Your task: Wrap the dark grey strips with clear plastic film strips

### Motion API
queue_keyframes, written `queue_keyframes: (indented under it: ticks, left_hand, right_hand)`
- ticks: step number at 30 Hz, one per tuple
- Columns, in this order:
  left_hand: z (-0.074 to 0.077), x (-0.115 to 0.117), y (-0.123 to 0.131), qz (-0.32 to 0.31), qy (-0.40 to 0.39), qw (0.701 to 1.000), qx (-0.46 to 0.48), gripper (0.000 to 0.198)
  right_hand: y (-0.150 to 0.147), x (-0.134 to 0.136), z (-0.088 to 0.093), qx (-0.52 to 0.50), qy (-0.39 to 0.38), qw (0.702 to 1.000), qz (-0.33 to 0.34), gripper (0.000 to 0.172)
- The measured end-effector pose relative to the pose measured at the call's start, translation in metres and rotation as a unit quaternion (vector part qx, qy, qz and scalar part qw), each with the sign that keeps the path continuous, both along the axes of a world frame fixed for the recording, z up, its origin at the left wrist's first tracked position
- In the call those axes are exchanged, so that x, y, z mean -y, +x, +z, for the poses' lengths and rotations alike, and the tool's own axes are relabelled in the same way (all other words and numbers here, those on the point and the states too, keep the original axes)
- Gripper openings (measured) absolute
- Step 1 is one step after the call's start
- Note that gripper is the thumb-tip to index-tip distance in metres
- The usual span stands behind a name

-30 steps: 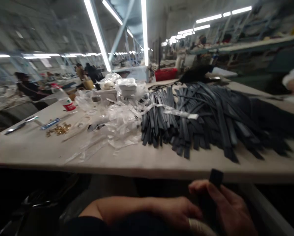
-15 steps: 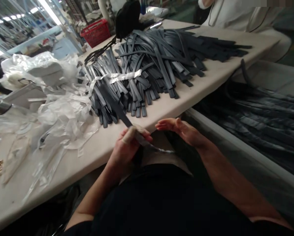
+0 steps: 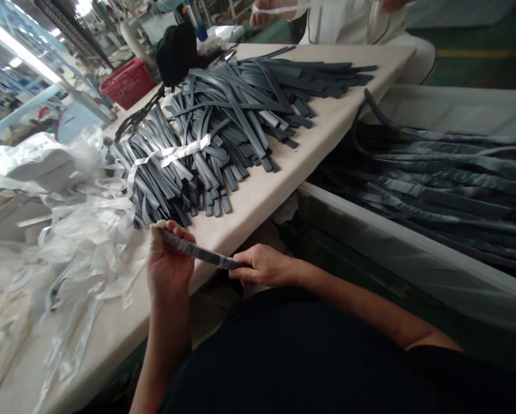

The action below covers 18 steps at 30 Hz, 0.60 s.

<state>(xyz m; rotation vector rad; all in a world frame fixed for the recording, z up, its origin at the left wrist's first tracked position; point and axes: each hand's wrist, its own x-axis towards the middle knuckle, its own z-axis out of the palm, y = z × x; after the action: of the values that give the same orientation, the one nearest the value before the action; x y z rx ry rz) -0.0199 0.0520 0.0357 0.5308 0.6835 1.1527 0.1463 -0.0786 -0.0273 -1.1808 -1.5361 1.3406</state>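
A narrow dark grey strap (image 3: 203, 253) stretches between my two hands above the table's front edge. My left hand (image 3: 170, 261) is closed round its left end, with a pale covering on the thumb. At the other end, my right hand (image 3: 264, 265) pinches the strap between thumb and fingers. The strap looks slightly shiny, as if partly wrapped in thin film. Just beyond my left hand lies a large pile of dark grey straps (image 3: 236, 109), some crossed by a white strip (image 3: 174, 154).
Crumpled clear film and white strips (image 3: 80, 230) cover the left of the table (image 3: 258, 201). A red basket (image 3: 128, 83) and a black bag (image 3: 176, 54) stand at the back. On the right, a white-edged bin (image 3: 370, 224) holds long dark strips. Another person in white (image 3: 348, 23) works at the far end.
My right hand, open and apart before, has moved in and closed on the strap. My left hand has turned upright, and the strap now runs straight between both hands. The view has shifted right.
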Motion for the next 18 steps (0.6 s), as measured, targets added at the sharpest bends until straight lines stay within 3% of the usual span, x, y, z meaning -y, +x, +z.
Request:
queue_keyframes:
  ticks: [3,8,11,13,16,18]
  left_hand:
    - [0.002,-0.001,-0.006,0.016,0.03,0.999,-0.013,0.031]
    - [0.017,-0.011,-0.013,0.009,0.058,0.997,-0.047,0.03]
    - [0.02,-0.011,0.005,0.034,0.052,0.989,-0.135,0.04]
    - [0.02,-0.007,0.021,0.024,0.046,0.984,-0.172,0.035]
    - [0.022,0.003,0.049,-0.07,0.065,0.983,-0.156,0.018]
    - [0.028,0.013,0.075,-0.177,0.09,0.973,-0.12,0.013]
  right_hand:
    - [-0.002,0.003,-0.003,0.014,-0.021,1.0,0.012,0.024]
    - [0.006,0.031,-0.001,0.043,-0.025,0.999,0.022,0.023]
    - [0.027,0.058,0.015,0.099,-0.012,0.994,-0.04,0.013]
    - [0.049,0.085,0.036,0.159,0.01,0.981,-0.115,0.011]
    - [0.093,0.143,0.075,0.275,0.071,0.927,-0.244,0.013]
    - [0.121,0.19,0.098,0.407,0.148,0.834,-0.341,0.02]
